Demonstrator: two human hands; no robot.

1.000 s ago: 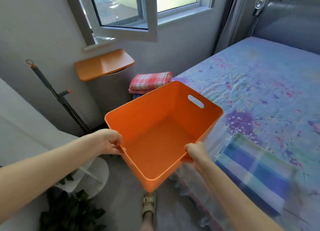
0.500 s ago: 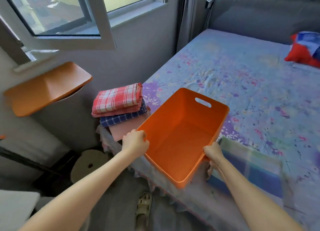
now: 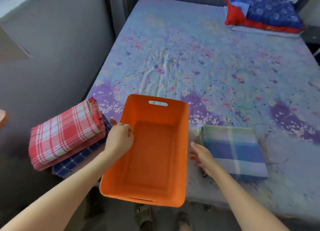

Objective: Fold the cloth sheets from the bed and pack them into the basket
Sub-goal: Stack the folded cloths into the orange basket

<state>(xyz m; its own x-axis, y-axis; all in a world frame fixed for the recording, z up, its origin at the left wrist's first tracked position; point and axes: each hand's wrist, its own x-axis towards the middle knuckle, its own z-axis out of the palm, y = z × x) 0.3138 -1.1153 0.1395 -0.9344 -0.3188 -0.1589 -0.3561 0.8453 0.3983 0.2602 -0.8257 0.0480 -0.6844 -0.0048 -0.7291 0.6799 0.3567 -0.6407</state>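
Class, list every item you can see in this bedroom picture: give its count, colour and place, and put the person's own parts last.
basket: 1, orange, empty, near edge of bed
folded cloth stack: red-white plaid on top, dark blue checked below, left of basket
folded cloth: 1, blue-green plaid, right of basket
bed sheet: 1, pale blue floral, covering bed
pillow: 1, blue and red, far right corner
sandalled feet: 2, on floor below basket
left hand: on basket's left rim
right hand: open, beside basket's right wall

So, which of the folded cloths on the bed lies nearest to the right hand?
The blue and green checked cloth, lying alone right of the orange basket, beside the right hand. The red checked cloth and dark blue checked cloth are stacked left of the basket.
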